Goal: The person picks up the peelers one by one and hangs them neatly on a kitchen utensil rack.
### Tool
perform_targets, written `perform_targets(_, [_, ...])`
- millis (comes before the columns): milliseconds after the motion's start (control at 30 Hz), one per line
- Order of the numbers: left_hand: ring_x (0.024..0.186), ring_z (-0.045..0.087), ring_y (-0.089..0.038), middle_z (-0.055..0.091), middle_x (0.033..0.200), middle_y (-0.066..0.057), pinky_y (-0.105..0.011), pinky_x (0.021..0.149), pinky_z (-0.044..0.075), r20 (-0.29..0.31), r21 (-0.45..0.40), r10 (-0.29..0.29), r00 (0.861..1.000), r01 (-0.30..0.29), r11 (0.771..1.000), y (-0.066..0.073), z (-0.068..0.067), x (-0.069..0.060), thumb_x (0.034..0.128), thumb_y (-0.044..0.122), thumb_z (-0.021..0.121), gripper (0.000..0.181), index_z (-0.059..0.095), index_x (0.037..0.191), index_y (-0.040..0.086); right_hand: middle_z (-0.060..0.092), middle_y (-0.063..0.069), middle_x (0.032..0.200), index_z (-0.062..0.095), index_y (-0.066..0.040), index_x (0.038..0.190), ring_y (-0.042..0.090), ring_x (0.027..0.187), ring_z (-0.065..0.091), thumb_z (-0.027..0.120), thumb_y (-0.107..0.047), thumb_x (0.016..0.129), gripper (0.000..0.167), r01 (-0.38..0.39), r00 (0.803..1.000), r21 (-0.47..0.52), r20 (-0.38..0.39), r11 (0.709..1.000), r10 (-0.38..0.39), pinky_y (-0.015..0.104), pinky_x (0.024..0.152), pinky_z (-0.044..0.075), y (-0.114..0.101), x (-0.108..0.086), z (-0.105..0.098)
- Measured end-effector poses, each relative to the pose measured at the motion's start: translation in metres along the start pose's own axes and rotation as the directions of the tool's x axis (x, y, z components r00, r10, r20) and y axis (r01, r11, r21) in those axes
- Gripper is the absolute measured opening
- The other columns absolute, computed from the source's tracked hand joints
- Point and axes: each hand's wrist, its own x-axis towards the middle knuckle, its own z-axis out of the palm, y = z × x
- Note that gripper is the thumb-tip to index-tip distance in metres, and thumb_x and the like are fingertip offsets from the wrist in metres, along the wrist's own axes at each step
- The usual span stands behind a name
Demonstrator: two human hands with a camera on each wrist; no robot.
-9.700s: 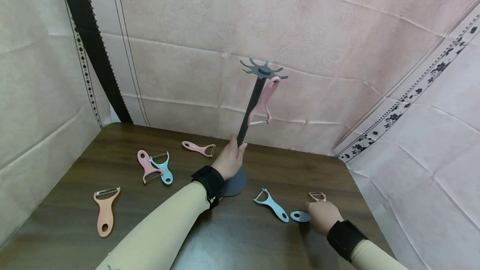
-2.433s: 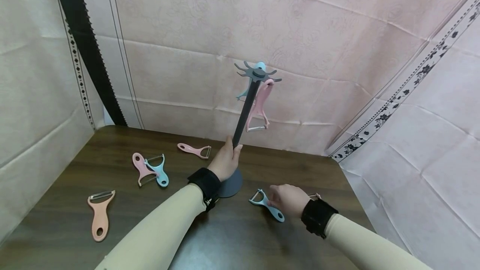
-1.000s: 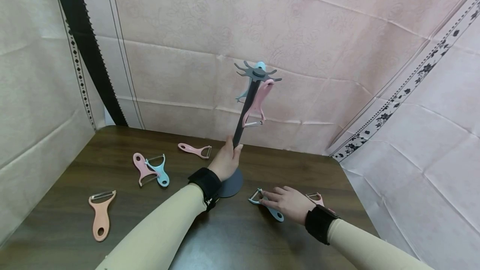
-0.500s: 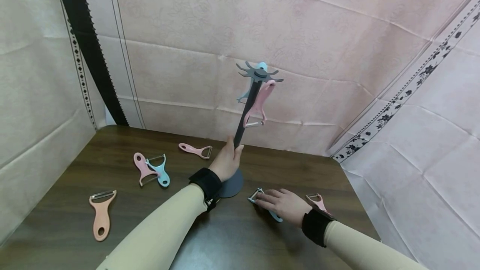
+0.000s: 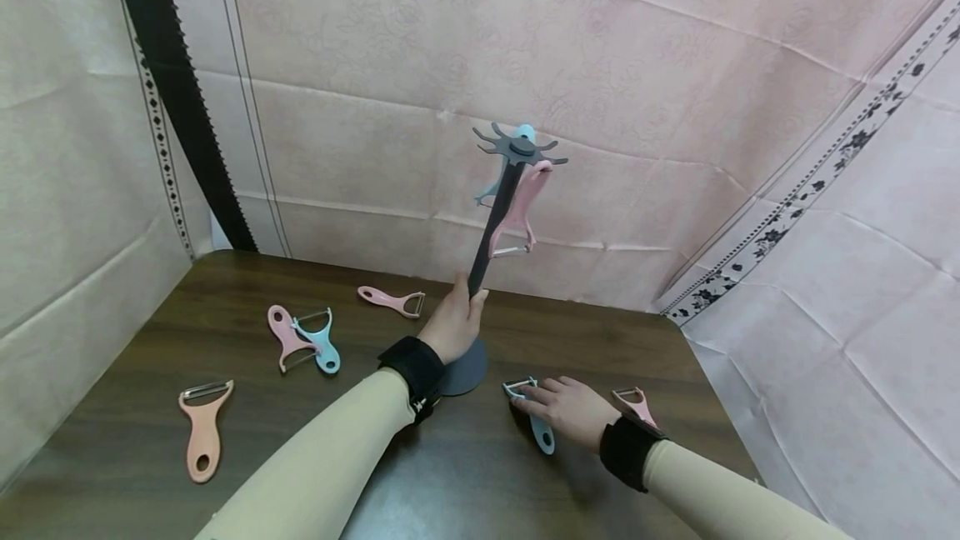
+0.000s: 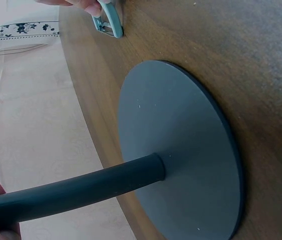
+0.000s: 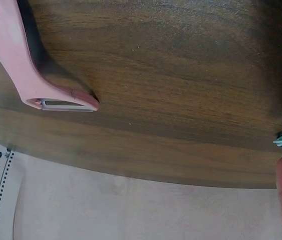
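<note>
Right hand (image 5: pixel 573 413) pinches the blue peeler (image 5: pixel 543 435), well inside the worktop's (image 5: pixel 450 490) right edge; a slack pinch could drop it. Beyond, left hand (image 5: pixel 453 327) is clamped round the stand (image 5: pixel 502 202), towards the far edge; jolting could unhook the hanging pink peeler (image 5: pixel 528 192).

Head view: my right hand (image 5: pixel 572 411) covered the middle of the blue peeler (image 5: pixel 543 438); my left hand (image 5: pixel 452 325) hid part of the stand (image 5: pixel 482 259). Right wrist view: top edge cut off the pink peeler (image 7: pixel 13 50).
</note>
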Motion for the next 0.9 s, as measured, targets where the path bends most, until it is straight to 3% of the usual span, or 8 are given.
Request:
perform_targets(267, [0.059,0.044,-0.021,0.042,0.072,-0.005,-0.033,0.058,0.04,-0.01,0.005,0.009,1.0,-0.009,1.0,0.0,0.0,0.0,0.106,0.024,0.038,0.023,0.038,0.112,0.002,0.064,0.0,0.117,0.056,-0.018,0.135,0.017,0.099,0.058,0.078,-0.008,0.08,0.061,-0.01,0.999,0.01,-0.041,1.0,0.01,0.031,0.081,0.049,0.0,0.004,0.005])
perform_targets(500, [0.058,0.044,-0.021,0.042,0.072,-0.006,-0.033,0.057,0.039,-0.007,0.005,0.013,1.0,-0.013,1.0,0.0,0.0,-0.001,0.1061,0.024,0.038,0.024,0.037,0.113,0.001,0.066,-0.001,0.11,0.062,-0.016,0.128,0.016,0.098,0.058,0.077,-0.006,0.081,0.051,-0.027,0.999,0.018,-0.028,0.999,0.028,0.032,0.082,0.048,-0.002,0.006,0.002])
perform_targets(667, [0.059,0.045,-0.021,0.042,0.073,-0.006,-0.034,0.058,0.04,-0.004,0.008,0.01,1.0,-0.01,1.0,0.0,0.0,-0.001,0.1063,0.024,0.038,0.026,0.037,0.115,0.0,0.064,-0.002,0.102,0.068,-0.018,0.119,0.015,0.093,0.057,0.077,-0.007,0.08,0.042,-0.021,0.997,-0.004,-0.071,1.0,0.021,0.031,0.079,0.048,-0.001,0.008,0.001])
perform_targets(900, [0.058,0.045,-0.02,0.042,0.072,-0.005,-0.034,0.058,0.04,-0.018,0.013,0.016,1.0,-0.015,1.0,0.001,0.001,-0.001,0.1058,0.022,0.04,0.021,0.037,0.113,0.002,0.064,-0.003,0.113,0.071,-0.017,0.111,0.017,0.094,0.052,0.077,-0.006,0.079,0.034,0.024,0.992,0.002,-0.12,1.0,-0.023,0.031,0.077,0.045,0.0,0.011,-0.001])
